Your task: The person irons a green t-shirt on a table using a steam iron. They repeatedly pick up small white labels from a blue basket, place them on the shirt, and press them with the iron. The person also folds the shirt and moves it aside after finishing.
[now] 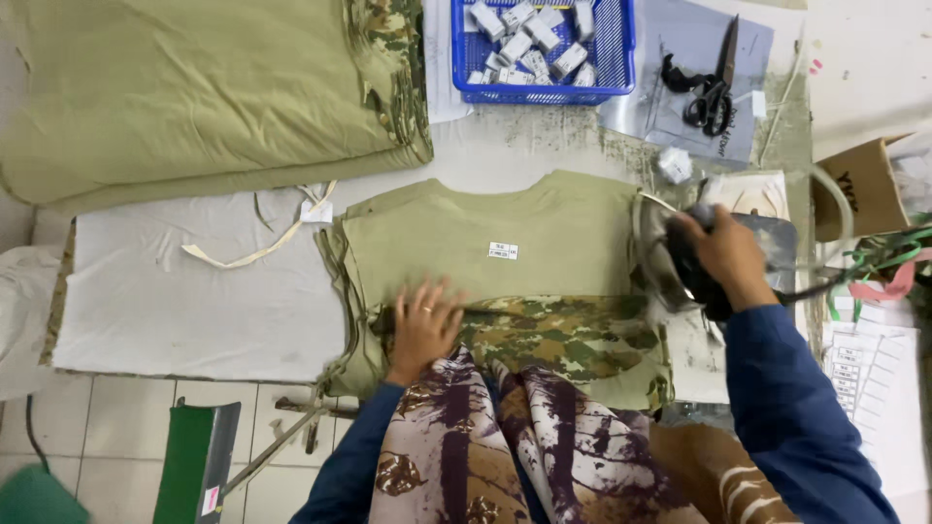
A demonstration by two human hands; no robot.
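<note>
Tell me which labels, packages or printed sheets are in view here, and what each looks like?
Small white label: rectangular, on the olive shirt, near its middle.
White hang tag: squarish, at the shirt's left, on a cream strip.
Small white boxes: jumbled in the blue basket, top centre.
Cardboard box: brown, far right edge.
Printed white sheet: rows of print, lower right.
</note>
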